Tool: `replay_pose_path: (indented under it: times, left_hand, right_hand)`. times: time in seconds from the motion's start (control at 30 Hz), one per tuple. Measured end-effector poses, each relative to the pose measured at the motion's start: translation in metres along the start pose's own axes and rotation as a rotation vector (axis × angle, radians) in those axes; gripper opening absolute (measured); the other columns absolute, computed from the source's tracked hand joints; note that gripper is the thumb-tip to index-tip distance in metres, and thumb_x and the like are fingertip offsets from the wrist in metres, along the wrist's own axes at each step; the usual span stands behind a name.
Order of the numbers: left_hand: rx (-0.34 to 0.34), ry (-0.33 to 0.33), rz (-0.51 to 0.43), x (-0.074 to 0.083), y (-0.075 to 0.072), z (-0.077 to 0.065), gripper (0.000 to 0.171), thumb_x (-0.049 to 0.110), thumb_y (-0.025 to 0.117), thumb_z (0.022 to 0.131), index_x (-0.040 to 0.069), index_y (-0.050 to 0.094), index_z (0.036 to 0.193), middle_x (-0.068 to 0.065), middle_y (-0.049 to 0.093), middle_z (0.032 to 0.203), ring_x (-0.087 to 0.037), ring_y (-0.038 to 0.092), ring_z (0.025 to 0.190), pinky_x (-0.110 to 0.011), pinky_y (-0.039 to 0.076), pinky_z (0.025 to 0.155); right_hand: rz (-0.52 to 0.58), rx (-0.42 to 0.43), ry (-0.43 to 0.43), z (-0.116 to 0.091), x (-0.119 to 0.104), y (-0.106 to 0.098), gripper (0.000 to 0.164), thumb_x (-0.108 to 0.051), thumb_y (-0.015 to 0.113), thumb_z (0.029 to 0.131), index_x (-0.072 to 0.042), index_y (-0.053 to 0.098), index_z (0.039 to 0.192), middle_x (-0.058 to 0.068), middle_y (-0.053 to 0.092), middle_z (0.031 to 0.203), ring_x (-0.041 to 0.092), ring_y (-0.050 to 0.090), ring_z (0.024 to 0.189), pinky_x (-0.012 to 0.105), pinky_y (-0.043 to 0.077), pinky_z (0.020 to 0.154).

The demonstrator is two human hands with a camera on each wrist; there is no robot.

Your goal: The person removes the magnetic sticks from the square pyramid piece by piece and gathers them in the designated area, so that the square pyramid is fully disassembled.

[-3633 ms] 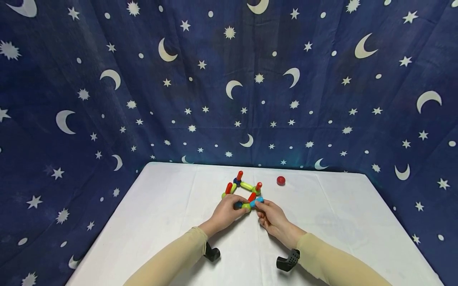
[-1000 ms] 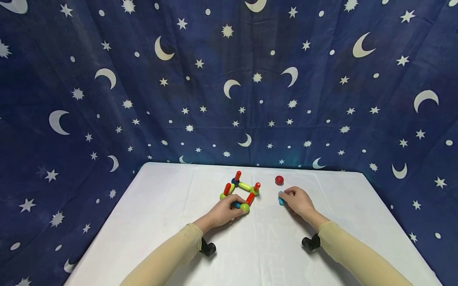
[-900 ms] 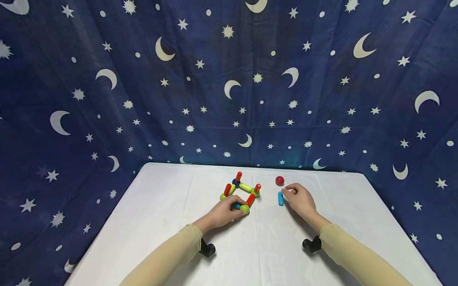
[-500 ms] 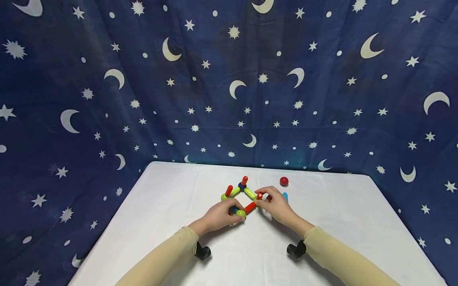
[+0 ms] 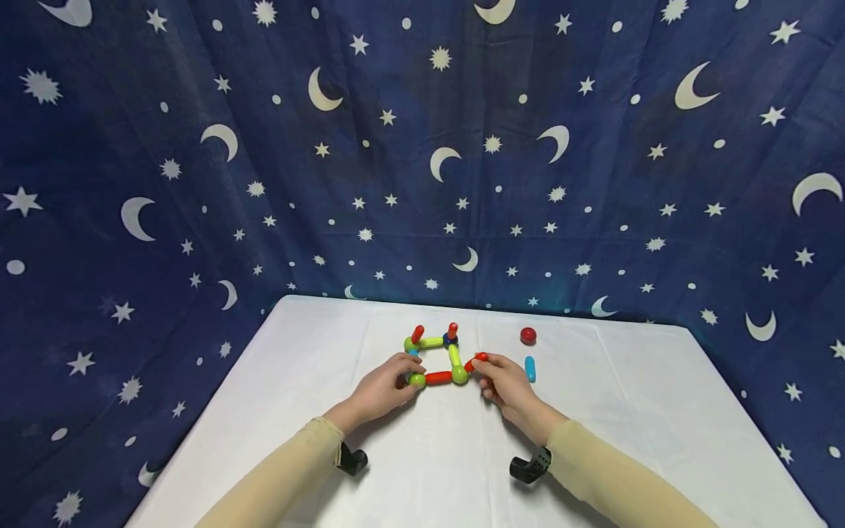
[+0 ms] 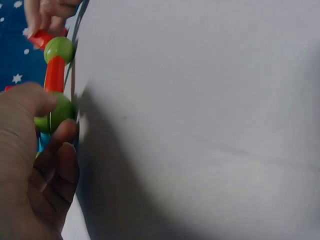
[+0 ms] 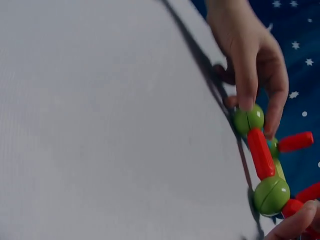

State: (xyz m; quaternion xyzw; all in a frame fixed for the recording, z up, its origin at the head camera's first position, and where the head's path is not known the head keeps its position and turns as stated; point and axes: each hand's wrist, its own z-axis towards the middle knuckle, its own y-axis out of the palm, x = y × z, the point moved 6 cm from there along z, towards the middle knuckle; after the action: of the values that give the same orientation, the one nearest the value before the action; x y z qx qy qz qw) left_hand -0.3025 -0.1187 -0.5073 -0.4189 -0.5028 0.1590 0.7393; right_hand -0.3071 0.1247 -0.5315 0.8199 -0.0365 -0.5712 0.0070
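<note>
A square frame of balls joined by coloured rods lies on the table in the head view. My left hand (image 5: 386, 383) pinches the green ball (image 5: 417, 380) at its near left corner between thumb and fingers. From there a red rod (image 5: 439, 378) runs to a second green ball (image 5: 460, 375) at the near right. My right hand (image 5: 511, 389) pinches another red rod (image 7: 295, 206) that sticks out of that second ball, tilted to the right. Red rods also stand up from the dark blue ball (image 5: 450, 340) and the far left green ball (image 5: 410, 345).
To the right of the frame, a loose blue rod (image 5: 530, 369) lies behind my right hand. A loose red ball (image 5: 528, 336) sits further back. The white-covered table (image 5: 607, 381) ends at a dark blue star-and-moon curtain (image 5: 396, 147).
My right hand has put the blue rod down on the right, come back left and taken hold of a red rod on the frame. The frame has turned clockwise, with my left hand still on it.
</note>
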Motion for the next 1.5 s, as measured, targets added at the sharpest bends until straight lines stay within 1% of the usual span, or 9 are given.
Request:
replay_pose_path:
  times: [0.07, 0.17, 0.23, 0.33, 0.47, 0.57, 0.7, 0.93, 1.5]
  left_hand:
    - [0.035, -0.017, 0.027, 0.001, -0.001, 0.002, 0.029, 0.017, 0.07, 0.096, 0.017, 0.069, 0.125, 0.001, 0.056, 0.141, -0.013, 0.06, 0.109, -0.035, 0.05, 0.09]
    - [0.074, -0.044, -0.002, 0.011, 0.003, 0.007, 0.035, 0.013, 0.07, 0.096, 0.014, 0.066, 0.131, -0.001, 0.058, 0.135, -0.013, 0.06, 0.103, -0.035, 0.051, 0.087]
    - [0.079, -0.074, -0.088, 0.022, 0.011, 0.009, 0.039, 0.013, 0.071, 0.096, 0.014, 0.064, 0.134, -0.003, 0.06, 0.13, -0.013, 0.063, 0.093, -0.033, 0.054, 0.08]
    - [0.079, -0.14, -0.291, 0.034, 0.026, 0.013, 0.04, 0.014, 0.071, 0.097, 0.011, 0.061, 0.136, -0.007, 0.062, 0.121, -0.014, 0.063, 0.074, -0.031, 0.055, 0.062]
    - [0.136, -0.239, -0.455, 0.034, 0.038, 0.02, 0.037, 0.012, 0.074, 0.095, 0.006, 0.06, 0.129, -0.01, 0.063, 0.116, -0.015, 0.063, 0.065, -0.03, 0.054, 0.05]
    - [0.155, -0.298, -0.466, 0.027, 0.039, 0.025, 0.036, 0.012, 0.077, 0.093, 0.006, 0.059, 0.124, -0.009, 0.062, 0.111, -0.014, 0.062, 0.063, -0.028, 0.053, 0.049]
    - [0.1, -0.329, -0.499, 0.021, 0.038, 0.03, 0.036, 0.014, 0.078, 0.093, 0.007, 0.057, 0.122, -0.006, 0.063, 0.098, -0.013, 0.064, 0.062, -0.027, 0.053, 0.049]
    - [0.049, -0.309, -0.544, 0.02, 0.038, 0.031, 0.033, 0.014, 0.077, 0.094, 0.008, 0.059, 0.121, -0.007, 0.066, 0.088, -0.015, 0.067, 0.059, -0.027, 0.051, 0.046]
    - [0.022, -0.319, -0.545, 0.016, 0.037, 0.034, 0.029, 0.017, 0.078, 0.093, 0.01, 0.061, 0.115, -0.006, 0.068, 0.085, -0.017, 0.067, 0.057, -0.025, 0.049, 0.045]
  right_hand:
    - [0.087, 0.02, 0.079, 0.0, 0.006, 0.001, 0.041, -0.023, 0.073, 0.097, -0.007, 0.059, 0.133, 0.006, 0.062, 0.089, 0.01, 0.053, 0.064, 0.02, 0.048, 0.056]
    - [0.197, 0.02, 0.125, 0.0, 0.011, 0.004, 0.043, -0.021, 0.071, 0.098, -0.008, 0.056, 0.136, 0.003, 0.06, 0.088, 0.008, 0.052, 0.063, 0.017, 0.047, 0.055]
    - [0.251, 0.018, 0.128, 0.0, 0.013, 0.006, 0.043, -0.019, 0.072, 0.098, -0.008, 0.055, 0.136, 0.003, 0.059, 0.087, 0.006, 0.05, 0.06, 0.015, 0.046, 0.054]
    - [0.297, 0.003, 0.122, 0.0, 0.014, 0.011, 0.041, -0.018, 0.071, 0.098, -0.005, 0.055, 0.133, 0.002, 0.058, 0.085, 0.004, 0.049, 0.058, 0.013, 0.044, 0.052]
    - [0.322, -0.031, 0.136, -0.002, 0.017, 0.021, 0.033, -0.016, 0.069, 0.1, -0.002, 0.057, 0.126, 0.0, 0.056, 0.08, 0.002, 0.048, 0.056, 0.013, 0.043, 0.051]
    - [0.338, -0.04, 0.142, -0.003, 0.018, 0.026, 0.029, -0.014, 0.068, 0.1, -0.002, 0.057, 0.123, 0.0, 0.056, 0.078, 0.002, 0.048, 0.055, 0.012, 0.043, 0.05]
    - [0.357, -0.021, 0.144, -0.002, 0.017, 0.027, 0.032, -0.013, 0.069, 0.1, -0.002, 0.055, 0.126, 0.0, 0.058, 0.08, 0.002, 0.05, 0.055, 0.012, 0.046, 0.052]
    - [0.374, 0.03, 0.168, -0.003, 0.019, 0.027, 0.048, -0.017, 0.07, 0.099, -0.003, 0.05, 0.141, 0.001, 0.059, 0.085, 0.004, 0.05, 0.059, 0.013, 0.047, 0.055]
    - [0.296, 0.05, 0.127, -0.003, 0.017, 0.031, 0.037, -0.02, 0.066, 0.103, -0.002, 0.054, 0.133, 0.0, 0.055, 0.078, 0.005, 0.045, 0.056, 0.015, 0.041, 0.049]
